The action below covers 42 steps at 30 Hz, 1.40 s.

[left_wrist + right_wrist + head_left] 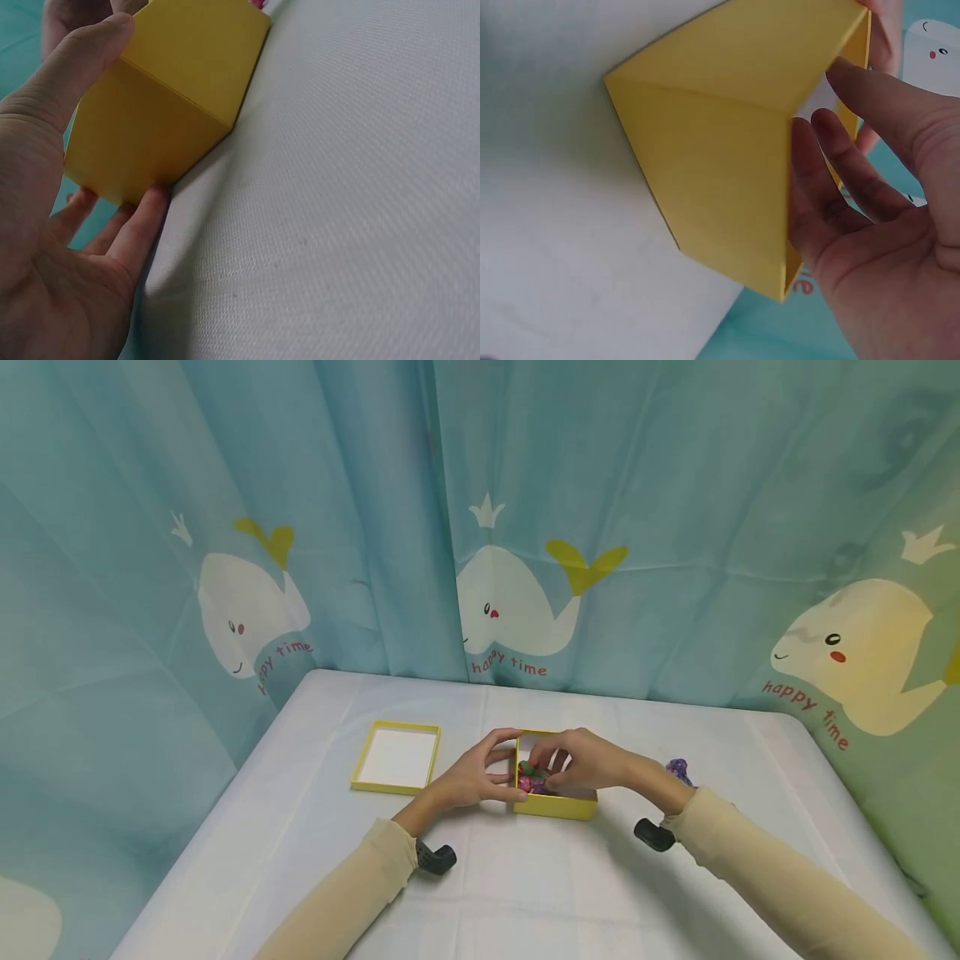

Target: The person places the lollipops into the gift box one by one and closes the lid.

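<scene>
A yellow open-topped box (555, 807) with a white inside stands on the table. My left hand (468, 774) holds its left side, the thumb at the near corner and the fingers spread toward the back; the left wrist view shows the thumb on the box's yellow wall (150, 127). My right hand (581, 758) reaches into the box from the right, fingers bent and apart from the thumb. Beneath its fingers lie small colourful bundles (532, 781) in green, pink and purple, their kind unclear. In the right wrist view the right hand's (885, 172) fingertips dip behind the box rim, and no held thing shows.
Left of the box lies a shallow yellow-edged lid (397, 758), white inside facing up. A purple and blue bundle (678, 768) lies beyond my right forearm, partly hidden. A whale-print curtain (390, 527) hangs behind the white-covered table (510, 893).
</scene>
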Tool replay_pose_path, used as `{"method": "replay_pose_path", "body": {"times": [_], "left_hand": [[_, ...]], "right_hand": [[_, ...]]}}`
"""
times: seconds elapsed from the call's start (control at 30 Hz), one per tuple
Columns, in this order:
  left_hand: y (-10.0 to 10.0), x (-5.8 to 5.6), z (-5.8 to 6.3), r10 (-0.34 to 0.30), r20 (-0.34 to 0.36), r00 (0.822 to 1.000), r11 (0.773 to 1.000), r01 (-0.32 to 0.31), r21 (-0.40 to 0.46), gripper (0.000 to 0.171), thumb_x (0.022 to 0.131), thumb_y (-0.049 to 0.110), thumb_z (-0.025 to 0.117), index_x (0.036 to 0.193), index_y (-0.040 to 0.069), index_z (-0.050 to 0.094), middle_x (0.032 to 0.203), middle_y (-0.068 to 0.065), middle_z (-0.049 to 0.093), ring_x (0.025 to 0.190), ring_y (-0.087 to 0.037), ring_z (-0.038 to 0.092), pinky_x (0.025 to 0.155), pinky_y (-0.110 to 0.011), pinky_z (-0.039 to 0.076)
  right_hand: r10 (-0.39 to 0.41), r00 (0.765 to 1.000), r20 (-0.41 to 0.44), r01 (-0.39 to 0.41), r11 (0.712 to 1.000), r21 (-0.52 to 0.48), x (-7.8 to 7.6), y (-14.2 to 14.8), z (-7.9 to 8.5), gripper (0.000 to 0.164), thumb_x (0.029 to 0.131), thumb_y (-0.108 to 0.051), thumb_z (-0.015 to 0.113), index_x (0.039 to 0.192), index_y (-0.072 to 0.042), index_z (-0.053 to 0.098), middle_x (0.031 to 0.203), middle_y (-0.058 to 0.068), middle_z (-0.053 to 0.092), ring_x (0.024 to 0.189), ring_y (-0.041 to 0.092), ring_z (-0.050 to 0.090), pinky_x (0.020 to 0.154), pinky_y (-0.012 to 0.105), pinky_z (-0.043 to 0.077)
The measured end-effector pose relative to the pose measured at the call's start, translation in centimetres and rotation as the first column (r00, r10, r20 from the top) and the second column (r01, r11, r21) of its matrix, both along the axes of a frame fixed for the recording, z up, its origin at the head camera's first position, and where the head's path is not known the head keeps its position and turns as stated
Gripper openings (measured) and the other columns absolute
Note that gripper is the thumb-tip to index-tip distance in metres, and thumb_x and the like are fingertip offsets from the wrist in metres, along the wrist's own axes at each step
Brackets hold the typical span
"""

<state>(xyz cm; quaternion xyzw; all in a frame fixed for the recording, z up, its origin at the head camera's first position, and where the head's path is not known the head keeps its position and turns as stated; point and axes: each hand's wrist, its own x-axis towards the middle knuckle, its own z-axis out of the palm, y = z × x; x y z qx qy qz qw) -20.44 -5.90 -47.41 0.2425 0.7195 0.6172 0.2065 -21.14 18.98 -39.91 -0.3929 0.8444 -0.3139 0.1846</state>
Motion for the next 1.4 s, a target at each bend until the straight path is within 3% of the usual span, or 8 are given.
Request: {"method": "replay_pose_path", "body": {"times": [0.2,0.37,0.57,0.93,1.03,1.17,1.3,1.4], "left_hand": [[0.0,0.1,0.0,0.004,0.0,1.0,1.0,-0.004,0.0,0.091,0.084,0.01,0.087,0.157,0.021,0.033,0.165,-0.008,0.028,0.149,-0.03,0.037,0.106,-0.037,0.053],[0.1,0.0,0.0,0.003,0.005,1.0,1.0,-0.003,0.008,0.091,0.084,0.009,0.087,0.157,0.021,0.033,0.164,-0.009,0.03,0.149,-0.03,0.037,0.106,-0.037,0.053],[0.1,-0.1,-0.1,0.007,0.0,1.0,1.0,-0.007,0.003,0.091,0.083,0.01,0.087,0.157,0.02,0.034,0.164,-0.01,0.03,0.149,-0.03,0.037,0.106,-0.037,0.053],[0.1,0.0,-0.1,0.006,0.011,1.0,1.0,-0.006,0.007,0.093,0.083,0.009,0.087,0.158,0.021,0.033,0.165,-0.011,0.028,0.149,-0.032,0.036,0.106,-0.036,0.053],[0.1,0.0,-0.1,0.004,0.012,1.0,1.0,-0.004,0.003,0.093,0.083,0.01,0.087,0.158,0.021,0.033,0.166,-0.01,0.027,0.149,-0.031,0.036,0.106,-0.036,0.053],[0.0,0.0,-0.1,0.005,0.009,1.0,1.0,-0.005,-0.004,0.092,0.083,0.01,0.088,0.157,0.022,0.034,0.165,-0.008,0.028,0.149,-0.03,0.036,0.105,-0.036,0.053],[0.0,-0.1,-0.2,0.013,0.006,1.0,1.0,-0.013,-0.01,0.092,0.082,0.011,0.089,0.156,0.025,0.036,0.165,-0.004,0.03,0.149,-0.027,0.037,0.105,-0.034,0.053],[0.0,-0.1,-0.1,0.014,0.003,1.0,1.0,-0.014,-0.011,0.092,0.082,0.011,0.089,0.155,0.025,0.036,0.165,-0.004,0.03,0.148,-0.026,0.038,0.105,-0.034,0.053]], "right_hand": [[-0.042,0.998,-0.047,0.042,0.999,0.006,0.2,0.9,1.1,0.029,0.087,-0.003,0.081,0.115,-0.005,0.072,0.109,0.012,0.072,0.091,0.019,0.069,0.082,0.037,0.063],[-0.08,0.994,-0.073,0.082,0.996,0.029,0.3,2.0,2.1,0.031,0.088,-0.003,0.08,0.117,-0.008,0.071,0.109,0.013,0.07,0.089,0.013,0.069,0.08,0.029,0.062],[-0.128,0.99,-0.065,0.131,0.991,0.037,0.5,3.2,3.1,0.033,0.089,-0.006,0.08,0.12,-0.011,0.071,0.11,0.005,0.07,0.091,0.014,0.068,0.079,0.025,0.061],[-0.156,0.983,-0.099,0.155,0.988,-0.018,0.9,4.8,2.8,0.031,0.092,-0.013,0.079,0.121,-0.011,0.07,0.109,0.0,0.069,0.091,0.017,0.067,0.076,0.027,0.062],[-0.188,0.969,-0.158,0.181,0.982,-0.057,1.2,5.2,2.2,0.031,0.091,-0.015,0.081,0.12,-0.011,0.07,0.111,0.001,0.07,0.093,0.022,0.067,0.075,0.034,0.064],[-0.252,0.93,-0.268,0.226,0.966,-0.124,1.7,6.2,1.4,0.036,0.087,-0.013,0.084,0.119,-0.008,0.069,0.111,0.003,0.069,0.091,0.025,0.066,0.07,0.04,0.064],[-0.319,0.888,-0.331,0.275,0.946,-0.172,2.3,7.5,0.6,0.039,0.086,-0.015,0.085,0.12,-0.009,0.068,0.112,0.002,0.068,0.087,0.024,0.065,0.065,0.035,0.062],[-0.363,0.874,-0.323,0.321,0.93,-0.177,2.7,8.5,0.3,0.037,0.088,-0.019,0.084,0.121,-0.014,0.068,0.113,0.001,0.067,0.086,0.026,0.065,0.062,0.029,0.06]]}}
